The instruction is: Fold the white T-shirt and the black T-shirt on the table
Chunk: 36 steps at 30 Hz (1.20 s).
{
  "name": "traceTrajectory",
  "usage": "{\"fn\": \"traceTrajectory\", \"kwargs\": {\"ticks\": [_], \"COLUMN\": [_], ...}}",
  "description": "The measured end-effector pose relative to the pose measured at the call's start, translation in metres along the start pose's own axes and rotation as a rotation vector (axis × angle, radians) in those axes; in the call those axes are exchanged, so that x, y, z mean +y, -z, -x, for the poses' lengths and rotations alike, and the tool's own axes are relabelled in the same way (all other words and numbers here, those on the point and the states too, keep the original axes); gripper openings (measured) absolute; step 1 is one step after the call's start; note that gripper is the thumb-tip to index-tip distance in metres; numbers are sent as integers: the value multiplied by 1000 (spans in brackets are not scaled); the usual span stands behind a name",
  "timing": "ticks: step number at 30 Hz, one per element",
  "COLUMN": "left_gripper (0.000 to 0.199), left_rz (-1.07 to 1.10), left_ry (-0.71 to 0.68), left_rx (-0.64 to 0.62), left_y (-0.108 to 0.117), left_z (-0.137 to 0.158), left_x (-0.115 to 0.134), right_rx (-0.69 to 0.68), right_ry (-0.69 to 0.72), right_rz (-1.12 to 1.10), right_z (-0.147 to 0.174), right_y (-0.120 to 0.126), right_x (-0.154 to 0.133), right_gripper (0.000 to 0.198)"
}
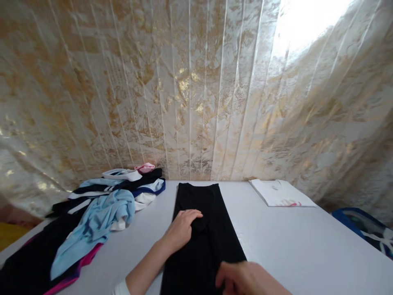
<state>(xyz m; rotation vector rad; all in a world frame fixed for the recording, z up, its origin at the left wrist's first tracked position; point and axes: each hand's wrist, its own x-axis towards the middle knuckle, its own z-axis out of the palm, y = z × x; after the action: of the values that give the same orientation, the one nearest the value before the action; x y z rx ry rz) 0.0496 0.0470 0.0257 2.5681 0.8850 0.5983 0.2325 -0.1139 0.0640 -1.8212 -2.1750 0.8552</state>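
Observation:
A pair of black trousers (196, 250) lies lengthwise on the white table, its narrower end towards the back and its near end cut off by the frame. Across the upper part of the cloth rests my left hand (182, 227), palm down with the fingers stretched out, beside a small fold. At the bottom of the view, over the trousers' right edge, is my right hand (242, 278), slightly blurred. Its fingers are curled in, and the fingertips are partly hidden, so whether cloth is between them does not show.
A loose heap of clothes (101, 217), with light blue, black, white and pink pieces, covers the table's left side. A folded white shirt (279, 192) lies at the back right. Beyond the table's right edge sits a blue-rimmed bag or basket (353, 217). A shiny patterned curtain (196, 90) hangs behind.

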Motion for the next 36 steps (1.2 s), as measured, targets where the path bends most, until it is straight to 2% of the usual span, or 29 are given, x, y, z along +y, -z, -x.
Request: {"fn": "traceTrajectory", "kwargs": {"ticks": [2,5,9,11,15,19,22,25,30,36], "left_gripper": [70,57,25,17,14,13,11,12,37,38], "left_rz": [-4,-21,-38,-43,-48,-57,-64,-63,-37,-16], "left_ry": [-4,6,49,86,140,136,104,54,-58,-106], "left_rx": [9,27,68,97,142,159,158,152,123,91], "left_y": [-1,-3,-6,-8,-12,-16,-16,-16,-15,-20], "left_z": [1,1,-2,-4,-5,-5,-5,-4,-5,-5], "left_x": [3,7,10,8,5,4,5,6,2,-5], "right_rx": [101,249,385,414,514,567,611,651,680,634], "right_ry": [16,46,127,127,64,98,137,167,232,219], "right_rz": [0,-44,-106,-100,17,99,111,105,174,-39], "right_z": [-22,-61,-101,-110,-114,-117,-120,-121,-119,-116], "right_y": [17,30,21,11,-6,-18,-24,-25,-21,-19], "right_x": [0,15,37,42,43,46,50,53,52,50], "right_gripper": [31,33,31,27,30,46,51,45,27,23]}}
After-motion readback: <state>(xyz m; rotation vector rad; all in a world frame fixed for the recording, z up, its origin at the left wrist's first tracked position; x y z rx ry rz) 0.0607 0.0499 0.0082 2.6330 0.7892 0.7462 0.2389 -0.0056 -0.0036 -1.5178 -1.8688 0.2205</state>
